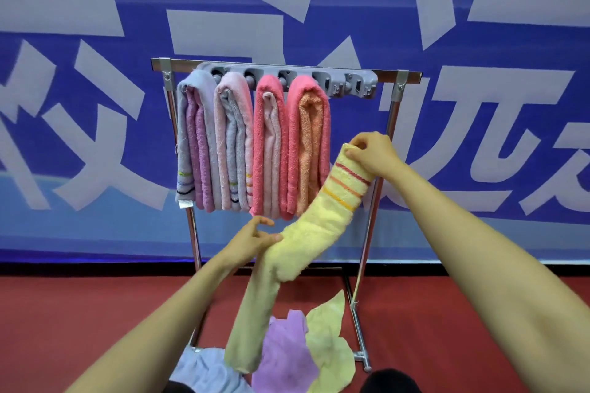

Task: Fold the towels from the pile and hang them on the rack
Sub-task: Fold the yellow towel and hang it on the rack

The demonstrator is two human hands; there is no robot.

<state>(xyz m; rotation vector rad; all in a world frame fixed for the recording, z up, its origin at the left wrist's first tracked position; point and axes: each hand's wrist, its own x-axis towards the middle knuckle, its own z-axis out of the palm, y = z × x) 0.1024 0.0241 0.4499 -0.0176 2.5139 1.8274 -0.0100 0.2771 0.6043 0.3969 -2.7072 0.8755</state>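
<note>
A long folded yellow towel (306, 239) with red and orange stripes near its top stretches between my hands. My right hand (372, 151) pinches its upper end, just right of the hung towels. My left hand (252, 241) grips the towel's middle from the left, and its lower half droops toward the floor. On the metal rack (396, 112), folded towels hang side by side from a grey holder bar (348, 81): grey-lilac, pale pink, and two coral ones (308, 150). The holder's right end is bare.
On the red floor below lies the pile: a purple towel (287, 351), another yellow towel (332, 348) and a pale blue towel (207, 370). The rack's right leg and foot (362, 357) stand beside the pile. A blue banner wall stands behind.
</note>
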